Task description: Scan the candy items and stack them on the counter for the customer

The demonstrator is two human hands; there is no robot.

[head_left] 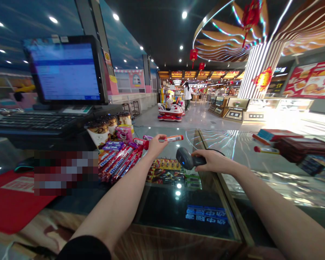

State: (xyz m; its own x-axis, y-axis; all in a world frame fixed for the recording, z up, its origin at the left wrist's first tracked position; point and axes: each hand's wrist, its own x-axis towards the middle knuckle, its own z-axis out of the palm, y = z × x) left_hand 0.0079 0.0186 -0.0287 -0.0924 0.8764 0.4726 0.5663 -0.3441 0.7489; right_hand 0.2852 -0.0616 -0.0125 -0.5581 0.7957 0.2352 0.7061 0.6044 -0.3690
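Note:
My left hand (pixel 157 145) pinches the end of a slim orange-and-white tube (pixel 174 138) above the glass counter. A black barcode scanner (pixel 186 159) is gripped in my right hand (pixel 209 161), its head pointing left toward the tube. Beside my left hand, on its left, lie a red tube (pixel 141 142) and a purple one (pixel 147 138). Red Mentos packs (pixel 121 162) are heaped left of my left forearm, with purple packs (pixel 113 146) behind them. A pink box (pixel 124 133) stands at the back of the heap.
At the left are a monitor (pixel 67 70), a keyboard (pixel 40 119), lidded cups (pixel 97 133) and a red mat (pixel 18 198). Boxes and dark packs (pixel 300 146) lie on the right counter, near another tube (pixel 267 150). A person (pixel 187 94) stands far off beside a kiddie ride (pixel 170 108).

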